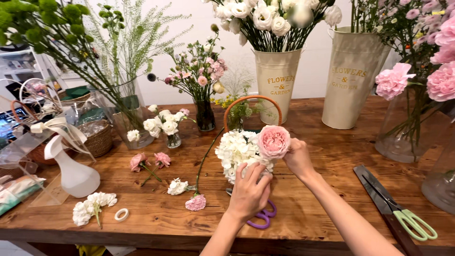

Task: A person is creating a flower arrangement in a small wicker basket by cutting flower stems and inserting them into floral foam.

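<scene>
A small basket with an orange hoop handle [252,99] stands mid-table, filled with white hydrangea [235,150]. My right hand [297,159] holds a large pink rose [273,141] against the white blooms at the basket's right side. My left hand [250,189] is cupped around the front of the basket, fingers on the white flowers. Purple-handled scissors [262,219] lie on the table just under my left wrist. The basket's body is hidden behind flowers and hand.
Loose pink and white flowers [150,161], a roll of tape [121,214] and a white spray bottle [76,177] lie left. Two cream metal buckets [277,85] of flowers stand behind. Glass vases [408,128] stand right. Green-handled shears [411,223] lie near the right edge.
</scene>
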